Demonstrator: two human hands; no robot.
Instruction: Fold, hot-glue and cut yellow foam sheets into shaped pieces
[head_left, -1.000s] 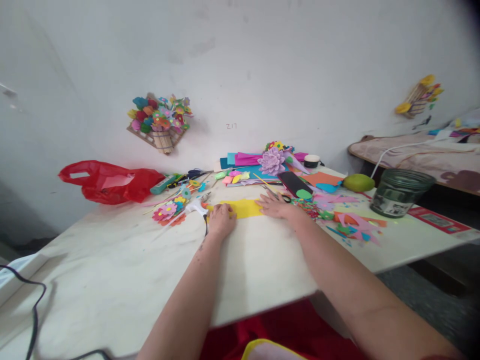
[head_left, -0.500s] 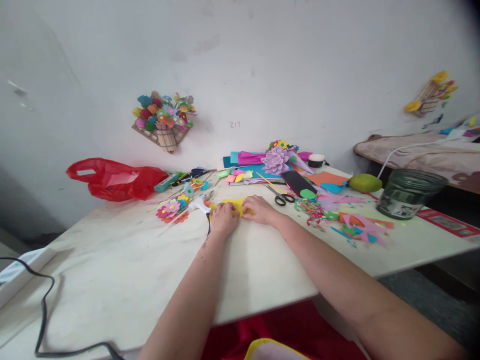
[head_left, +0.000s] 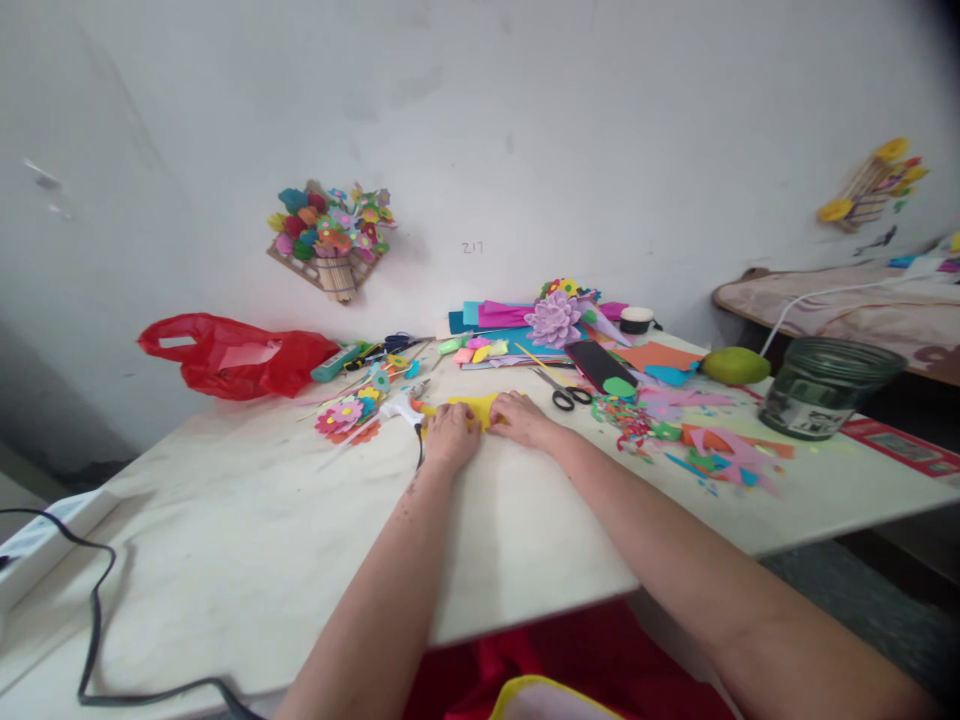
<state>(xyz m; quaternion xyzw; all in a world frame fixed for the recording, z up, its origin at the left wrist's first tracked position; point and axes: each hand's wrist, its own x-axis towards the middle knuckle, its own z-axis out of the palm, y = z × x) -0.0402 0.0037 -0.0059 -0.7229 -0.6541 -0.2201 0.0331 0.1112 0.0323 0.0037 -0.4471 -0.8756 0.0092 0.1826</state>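
A yellow craft sheet (head_left: 480, 408) lies on the white table between my hands, partly covered by them. My left hand (head_left: 453, 436) presses on its left part with bent fingers. At its right edge, my right hand (head_left: 519, 418) grips the sheet with fingers curled and pressed together. Close to the left hand's outer side rests a white glue gun (head_left: 401, 406) with a dark cord. Black-handled scissors (head_left: 564, 395) lie just right of my right hand. Paper flowers (head_left: 349, 412) sit to the left of the glue gun.
A red plastic bag (head_left: 240, 355) is at back left. Coloured sheets (head_left: 502, 315), a purple flower (head_left: 553, 320) and a phone (head_left: 600, 366) lie at the back. Scraps (head_left: 727, 450), a green fruit (head_left: 735, 365) and a glass jar (head_left: 817, 395) stand right. A black cord (head_left: 94, 620) crosses the left.
The view has shifted slightly, so everything sits a little further right. Both hands stay on the yellow sheet in nearly the same pose.
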